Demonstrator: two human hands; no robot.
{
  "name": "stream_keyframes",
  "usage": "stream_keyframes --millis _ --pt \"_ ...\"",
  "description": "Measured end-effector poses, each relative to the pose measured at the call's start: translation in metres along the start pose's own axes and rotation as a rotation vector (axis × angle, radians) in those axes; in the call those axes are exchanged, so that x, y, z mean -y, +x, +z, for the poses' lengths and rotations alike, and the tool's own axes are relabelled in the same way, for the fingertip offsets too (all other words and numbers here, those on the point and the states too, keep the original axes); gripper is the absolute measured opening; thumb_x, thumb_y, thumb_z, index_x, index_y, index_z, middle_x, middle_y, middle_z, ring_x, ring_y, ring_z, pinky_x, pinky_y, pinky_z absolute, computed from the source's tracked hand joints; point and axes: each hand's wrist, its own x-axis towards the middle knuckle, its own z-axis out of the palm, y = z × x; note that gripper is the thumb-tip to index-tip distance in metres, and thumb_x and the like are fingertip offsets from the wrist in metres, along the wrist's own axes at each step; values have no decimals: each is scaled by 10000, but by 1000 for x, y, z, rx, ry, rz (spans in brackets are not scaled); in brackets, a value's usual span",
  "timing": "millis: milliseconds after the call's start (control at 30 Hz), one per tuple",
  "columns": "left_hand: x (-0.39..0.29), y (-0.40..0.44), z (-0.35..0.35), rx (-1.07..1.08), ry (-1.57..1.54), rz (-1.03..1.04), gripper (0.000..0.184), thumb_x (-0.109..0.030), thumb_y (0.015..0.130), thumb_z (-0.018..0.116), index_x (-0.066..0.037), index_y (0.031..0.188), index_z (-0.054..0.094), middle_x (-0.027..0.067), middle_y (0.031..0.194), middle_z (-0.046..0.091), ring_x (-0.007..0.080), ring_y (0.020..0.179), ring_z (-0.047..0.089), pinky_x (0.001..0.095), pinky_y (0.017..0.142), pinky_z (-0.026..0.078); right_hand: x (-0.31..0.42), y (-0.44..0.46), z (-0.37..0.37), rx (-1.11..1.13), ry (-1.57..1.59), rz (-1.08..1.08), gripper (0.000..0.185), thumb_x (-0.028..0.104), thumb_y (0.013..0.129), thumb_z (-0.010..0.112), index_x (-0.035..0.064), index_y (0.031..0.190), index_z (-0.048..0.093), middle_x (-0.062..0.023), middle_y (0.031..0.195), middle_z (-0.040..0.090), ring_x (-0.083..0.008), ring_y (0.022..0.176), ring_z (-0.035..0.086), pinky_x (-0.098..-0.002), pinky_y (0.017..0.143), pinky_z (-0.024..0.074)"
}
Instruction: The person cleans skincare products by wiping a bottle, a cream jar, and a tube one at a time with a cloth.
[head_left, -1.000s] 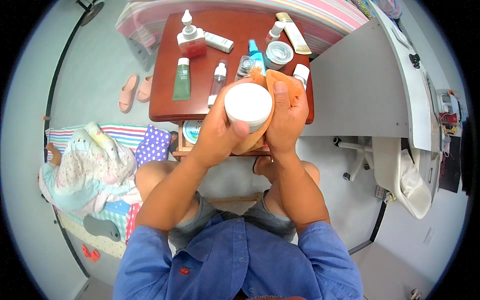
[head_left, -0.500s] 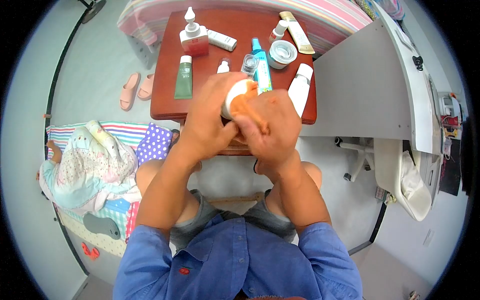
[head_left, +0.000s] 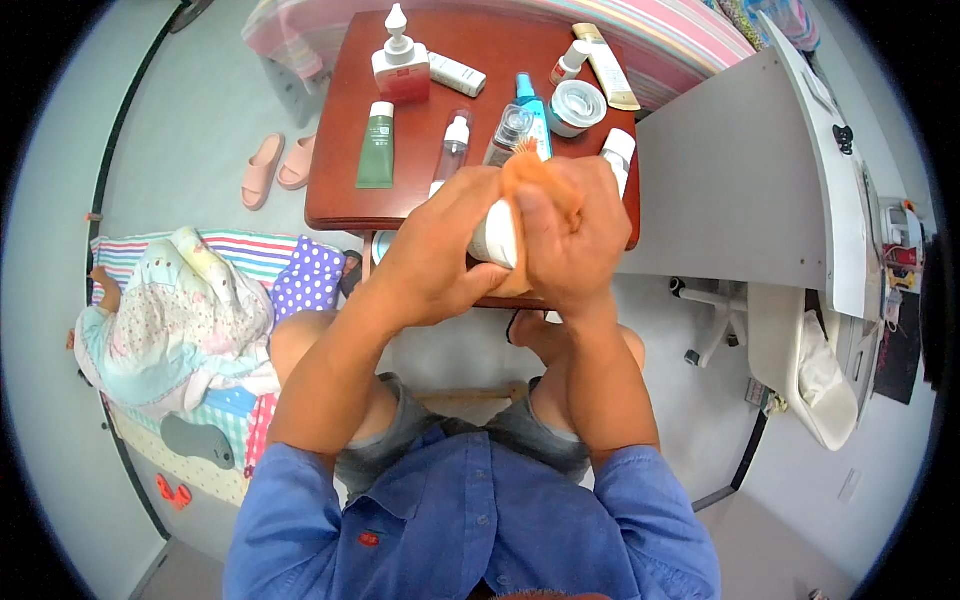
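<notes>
My left hand (head_left: 438, 250) is wrapped round a white container (head_left: 494, 238), its kind hidden by the fingers. An orange cloth (head_left: 538, 182) is bunched in my right hand (head_left: 588, 235) and pressed against the container's right side. Both hands are closed and close together over the table's front edge. Just beyond them stand or lie a clear pump bottle (head_left: 454, 145), a clear-lidded bottle (head_left: 509, 135), a blue spray bottle (head_left: 534, 112) and a white bottle (head_left: 619, 155), partly covered by my right hand.
The red-brown table (head_left: 335, 180) also bears a green tube (head_left: 377, 148), a pink pump bottle (head_left: 402, 75), a white tube (head_left: 456, 74), a round jar (head_left: 577, 106), a small bottle (head_left: 570, 62) and a gold tube (head_left: 607, 70). Someone lies under a blanket (head_left: 185, 320) at left.
The container has tilted and moved slightly right and down between my hands. My right hand has turned and lifted the cloth higher. The clear pump bottle shows more fully.
</notes>
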Motion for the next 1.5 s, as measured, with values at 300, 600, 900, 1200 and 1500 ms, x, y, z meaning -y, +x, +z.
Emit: stream_keyframes --millis 300,600,900,1200,1500 --pt "3 6 17 -199 -965 -256 721 -389 944 718 38 1440 412 128 1317 543 199 1226 534 357 1069 428 13 -18 14 -204 579 531 297 268 1043 582 -8 1152 587 -80 1070 643 -121 973 591 -295 904 484" --pt "-7 -1 41 -179 -1090 -200 861 -547 934 687 35 1469 347 137 1345 544 199 1244 530 339 1072 428 6 -8 0 -264 495 580 316 297 1049 573 -3 1148 588 -66 1042 642 -116 960 591 -299 879 492" --pt "-8 -1 28 -169 -993 -308 810 -506 904 745 28 1410 409 113 1271 581 191 1185 563 333 1049 446 2 -4 6 -233 555 681 341 313 1045 573 -13 1135 612 -78 1056 651 -116 956 595 -278 866 486" --pt "1 3 12 -198 -786 -356 816 -419 800 856 10 1377 470 119 1261 595 184 1155 583 343 992 486 10 -16 11 -187 498 405 296 259 1026 618 -19 1125 589 -59 994 636 -106 881 586 -273 794 502" --pt "2 6 -1 -117 17 21 743 -164 699 846 -44 1352 512 191 1254 565 414 1168 548 454 991 471 -5 -2 -8 71 46 78 203 209 846 782 50 946 703 -124 852 622 -284 753 612 -374 669 499"
